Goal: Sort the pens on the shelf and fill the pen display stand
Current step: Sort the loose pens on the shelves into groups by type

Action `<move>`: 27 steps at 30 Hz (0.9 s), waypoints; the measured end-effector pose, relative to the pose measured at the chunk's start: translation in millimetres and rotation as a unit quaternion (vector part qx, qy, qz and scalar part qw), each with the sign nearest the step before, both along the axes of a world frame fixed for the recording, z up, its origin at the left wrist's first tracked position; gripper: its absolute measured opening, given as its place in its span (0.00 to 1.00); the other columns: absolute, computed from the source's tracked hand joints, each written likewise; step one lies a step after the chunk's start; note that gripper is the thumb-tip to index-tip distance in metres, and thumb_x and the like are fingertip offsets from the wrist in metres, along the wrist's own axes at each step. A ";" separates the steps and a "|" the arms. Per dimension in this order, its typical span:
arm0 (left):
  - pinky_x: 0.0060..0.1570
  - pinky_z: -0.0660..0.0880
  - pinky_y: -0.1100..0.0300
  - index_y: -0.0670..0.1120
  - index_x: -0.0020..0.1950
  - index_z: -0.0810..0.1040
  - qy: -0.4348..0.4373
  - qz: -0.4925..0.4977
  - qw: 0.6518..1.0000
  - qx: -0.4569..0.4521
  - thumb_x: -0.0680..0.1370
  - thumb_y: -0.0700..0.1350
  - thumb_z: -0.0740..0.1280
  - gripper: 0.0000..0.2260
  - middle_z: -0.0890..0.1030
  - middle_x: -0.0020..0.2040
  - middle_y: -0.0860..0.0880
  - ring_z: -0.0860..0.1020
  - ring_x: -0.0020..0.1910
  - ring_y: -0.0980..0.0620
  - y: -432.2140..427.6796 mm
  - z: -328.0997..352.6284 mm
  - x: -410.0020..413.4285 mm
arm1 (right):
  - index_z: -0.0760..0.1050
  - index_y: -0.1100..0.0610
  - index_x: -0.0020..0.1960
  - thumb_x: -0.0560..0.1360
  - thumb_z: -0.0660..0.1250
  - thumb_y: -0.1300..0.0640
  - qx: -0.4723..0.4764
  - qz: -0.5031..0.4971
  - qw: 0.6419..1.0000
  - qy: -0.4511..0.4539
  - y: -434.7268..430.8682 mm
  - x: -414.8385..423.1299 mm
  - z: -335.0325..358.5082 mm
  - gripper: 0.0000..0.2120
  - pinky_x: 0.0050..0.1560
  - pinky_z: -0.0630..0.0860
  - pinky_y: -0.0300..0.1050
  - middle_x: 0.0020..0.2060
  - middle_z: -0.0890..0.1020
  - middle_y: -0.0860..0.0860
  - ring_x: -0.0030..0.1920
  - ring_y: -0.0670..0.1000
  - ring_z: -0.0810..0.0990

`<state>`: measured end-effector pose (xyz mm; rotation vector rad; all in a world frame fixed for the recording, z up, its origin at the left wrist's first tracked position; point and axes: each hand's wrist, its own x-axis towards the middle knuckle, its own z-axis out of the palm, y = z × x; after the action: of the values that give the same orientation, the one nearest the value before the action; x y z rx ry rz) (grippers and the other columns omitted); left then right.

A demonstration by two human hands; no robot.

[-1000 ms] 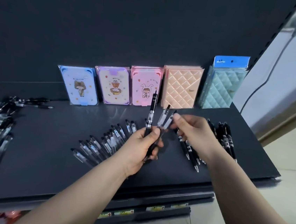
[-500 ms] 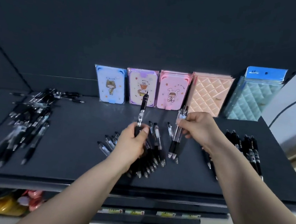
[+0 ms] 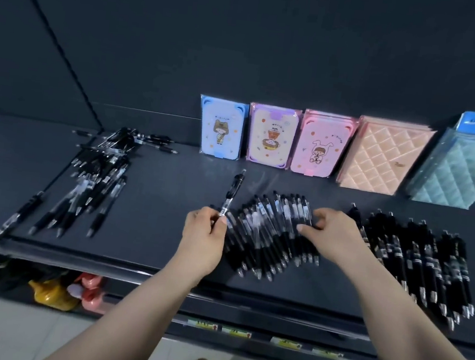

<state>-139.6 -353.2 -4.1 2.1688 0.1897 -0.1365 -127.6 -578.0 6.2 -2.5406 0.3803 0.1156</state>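
1. Currently left hand (image 3: 204, 235) pinches one pen (image 3: 231, 196), tilted, above shelf (image 3: 152, 223).
2. Right hand (image 3: 335, 237) lies on middle pen row (image 3: 263, 232), right end; grip on any unclear.
3. Loose pile (image 3: 99, 177) left, third row (image 3: 415, 257) right.

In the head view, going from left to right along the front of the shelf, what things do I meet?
loose pile of pens → left hand, pinching a single pen → fanned row of pens → right hand, touching that row → row of black pens
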 end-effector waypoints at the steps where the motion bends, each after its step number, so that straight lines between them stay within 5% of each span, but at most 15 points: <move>1: 0.46 0.63 0.66 0.48 0.51 0.69 0.007 -0.008 1.000 -0.006 0.81 0.48 0.57 0.05 0.67 0.58 0.48 0.70 0.44 0.58 -2.7 1.0 -0.3 | 0.77 0.65 0.57 0.72 0.72 0.50 -0.004 0.002 1.000 -0.001 2.9 -0.2 -1.8 0.21 0.54 0.74 0.49 0.49 0.81 0.58 0.51 0.58 0.78; 8: 0.34 0.67 0.76 0.43 0.58 0.71 -0.002 -0.055 0.998 -0.001 0.82 0.47 0.56 0.11 0.66 0.60 0.48 0.70 0.40 0.59 -26.6 1.2 23.1 | 0.76 0.61 0.45 0.73 0.69 0.47 -0.023 0.002 1.000 0.012 21.8 -1.3 -8.5 0.16 0.42 0.71 0.44 0.42 0.80 0.55 0.47 0.57 0.79; 12: 0.48 0.68 0.64 0.42 0.60 0.71 -0.003 -0.070 0.997 0.023 0.82 0.47 0.56 0.12 0.65 0.63 0.47 0.72 0.47 0.53 -32.2 1.1 34.4 | 0.72 0.58 0.43 0.75 0.63 0.41 -0.105 0.015 0.994 0.010 26.0 -4.0 -9.7 0.18 0.41 0.67 0.44 0.42 0.71 0.51 0.48 0.57 0.77; 17: 0.62 0.66 0.56 0.43 0.56 0.75 -0.045 -0.066 0.992 0.098 0.80 0.48 0.59 0.12 0.68 0.62 0.48 0.68 0.62 0.46 -33.0 -3.9 37.5 | 0.75 0.58 0.46 0.76 0.61 0.42 -0.077 0.023 0.996 -0.032 16.5 -7.8 -15.8 0.19 0.47 0.72 0.48 0.44 0.71 0.52 0.50 0.58 0.76; 19: 0.64 0.61 0.56 0.45 0.55 0.76 -0.095 -0.069 0.983 0.142 0.80 0.49 0.60 0.11 0.69 0.63 0.49 0.65 0.64 0.46 -38.1 -1.4 34.4 | 0.78 0.58 0.52 0.76 0.63 0.45 -0.020 0.026 0.995 -0.092 11.6 -5.9 -15.0 0.16 0.52 0.74 0.48 0.46 0.77 0.53 0.52 0.56 0.76; 21: 0.63 0.59 0.56 0.45 0.53 0.77 -0.157 -0.090 0.972 0.150 0.79 0.50 0.62 0.10 0.70 0.64 0.49 0.64 0.65 0.47 -49.6 5.0 27.9 | 0.80 0.58 0.55 0.76 0.67 0.51 0.137 -0.001 0.979 -0.154 15.1 -4.8 -3.9 0.13 0.57 0.75 0.47 0.48 0.82 0.53 0.52 0.52 0.80; 24: 0.60 0.62 0.55 0.43 0.49 0.77 -0.235 -0.155 0.951 0.127 0.76 0.52 0.61 0.13 0.73 0.60 0.45 0.68 0.61 0.44 -77.4 11.1 18.3 | 0.81 0.56 0.45 0.75 0.68 0.62 0.398 -0.057 0.896 -0.188 18.8 -8.9 15.9 0.04 0.51 0.79 0.47 0.41 0.85 0.51 0.43 0.48 0.82; 27: 0.61 0.64 0.55 0.43 0.52 0.78 -0.242 -0.231 0.938 0.092 0.74 0.56 0.58 0.20 0.75 0.59 0.45 0.71 0.61 0.44 -102.7 12.8 12.4 | 0.78 0.58 0.39 0.74 0.68 0.65 0.414 -0.119 0.881 -0.198 -4.2 -16.9 26.9 0.07 0.40 0.76 0.47 0.34 0.82 0.54 0.36 0.50 0.78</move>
<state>-127.3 -455.9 8.7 2.3251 -0.6156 0.1594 -144.5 -582.2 33.1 -1.5982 0.3692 -0.2793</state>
